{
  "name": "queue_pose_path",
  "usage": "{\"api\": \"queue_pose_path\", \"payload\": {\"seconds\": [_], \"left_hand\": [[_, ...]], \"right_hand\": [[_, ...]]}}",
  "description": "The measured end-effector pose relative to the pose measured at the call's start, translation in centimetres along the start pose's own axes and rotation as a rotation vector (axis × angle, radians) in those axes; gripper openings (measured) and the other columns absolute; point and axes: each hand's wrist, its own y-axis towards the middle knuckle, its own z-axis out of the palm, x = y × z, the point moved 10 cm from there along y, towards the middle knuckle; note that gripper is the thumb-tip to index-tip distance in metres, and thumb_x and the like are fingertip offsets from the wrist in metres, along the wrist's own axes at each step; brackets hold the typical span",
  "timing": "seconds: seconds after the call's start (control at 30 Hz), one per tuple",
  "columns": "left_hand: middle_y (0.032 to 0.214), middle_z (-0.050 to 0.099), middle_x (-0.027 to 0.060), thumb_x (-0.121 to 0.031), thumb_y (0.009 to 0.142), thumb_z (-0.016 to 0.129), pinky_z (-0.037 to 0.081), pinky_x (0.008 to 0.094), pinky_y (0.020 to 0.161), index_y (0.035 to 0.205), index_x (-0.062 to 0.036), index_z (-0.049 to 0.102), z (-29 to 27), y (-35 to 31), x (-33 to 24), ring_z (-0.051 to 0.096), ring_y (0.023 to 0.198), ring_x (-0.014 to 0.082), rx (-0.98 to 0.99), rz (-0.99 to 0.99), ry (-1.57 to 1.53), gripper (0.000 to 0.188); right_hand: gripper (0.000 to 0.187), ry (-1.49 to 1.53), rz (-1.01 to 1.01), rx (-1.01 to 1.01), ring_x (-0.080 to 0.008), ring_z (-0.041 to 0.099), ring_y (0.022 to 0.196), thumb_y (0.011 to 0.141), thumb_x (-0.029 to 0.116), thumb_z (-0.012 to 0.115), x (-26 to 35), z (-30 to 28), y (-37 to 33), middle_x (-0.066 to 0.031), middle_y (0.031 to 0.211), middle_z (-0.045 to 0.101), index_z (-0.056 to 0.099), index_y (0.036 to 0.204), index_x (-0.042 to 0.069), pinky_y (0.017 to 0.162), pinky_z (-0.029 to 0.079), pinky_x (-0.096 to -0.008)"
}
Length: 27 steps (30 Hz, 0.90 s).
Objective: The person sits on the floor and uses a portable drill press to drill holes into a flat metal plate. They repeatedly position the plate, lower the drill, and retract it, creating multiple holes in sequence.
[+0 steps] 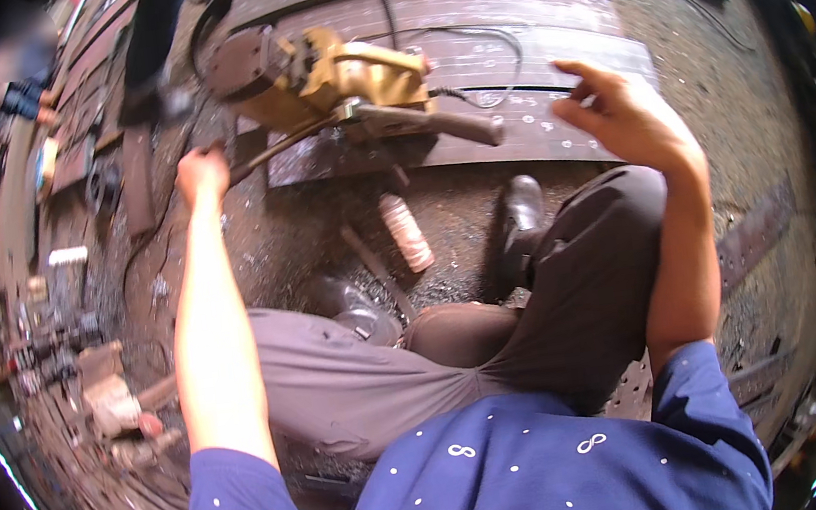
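A yellow magnetic drill (pixel 363 77) with a dark round motor end stands on a flat steel plate (pixel 476 144) in front of my knees. From its near side a long feed handle (pixel 281 152) reaches to the left. My left hand (pixel 204 175) is closed around the outer end of that handle. A second, thicker handle (pixel 454 126) sticks out to the right with no hand on it. Over the plates' right end hangs my right hand (pixel 629 119), empty, its thumb and fingers bent but apart.
A plastic bottle (pixel 407 233) and a thin metal strip (pixel 378 271) lie on the dirty floor between my boots (pixel 523 204). Black cable (pixel 387 0) loops behind the drill. Another person's leg (pixel 152 42) is at upper left. A perforated bar (pixel 756 233) lies at right.
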Motion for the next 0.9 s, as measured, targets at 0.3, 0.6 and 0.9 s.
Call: {"api": "queue_pose_path", "payload": {"seconds": [0.3,0.6,0.9], "left_hand": [[0.083,0.074,0.0222,-0.041,0.094,0.067,0.056,0.0478,0.080,0.088,0.0045,0.070,-0.6,-4.7,4.6,0.074,0.083,0.0315,-0.419,-0.496,-1.016,0.046],[0.092,0.075,0.0171,-0.046,0.105,0.045,0.056,0.0405,0.078,0.098,-0.0019,0.068,-6.2,-11.6,-10.1,0.072,0.084,0.0267,-0.172,-0.069,-1.829,0.050],[0.124,0.072,0.0181,-0.063,0.086,0.069,0.030,0.0508,0.120,0.128,-0.0064,0.069,7.6,-31.2,-32.4,0.062,0.125,0.0320,0.425,0.932,-0.724,0.070]], "right_hand": [[0.054,-0.077,0.027,0.044,-0.0285,0.073,0.090,0.097,0.031,0.071,-0.6,0.3,1.0,-0.0204,0.107,0.076,0.060,0.142,0.003,0.086,0.056,-0.0402],[0.048,-0.041,0.052,-0.108,-0.0215,0.072,0.087,0.098,0.029,0.071,-1.2,-0.8,0.4,-0.0152,0.098,0.076,0.063,0.141,0.008,0.083,0.056,-0.0360],[0.032,0.340,-0.336,-0.553,-0.0133,0.071,0.103,0.102,0.009,0.067,9.0,-4.7,-0.7,-0.0084,0.110,0.076,0.068,0.133,0.003,0.090,0.055,-0.0286]]}}
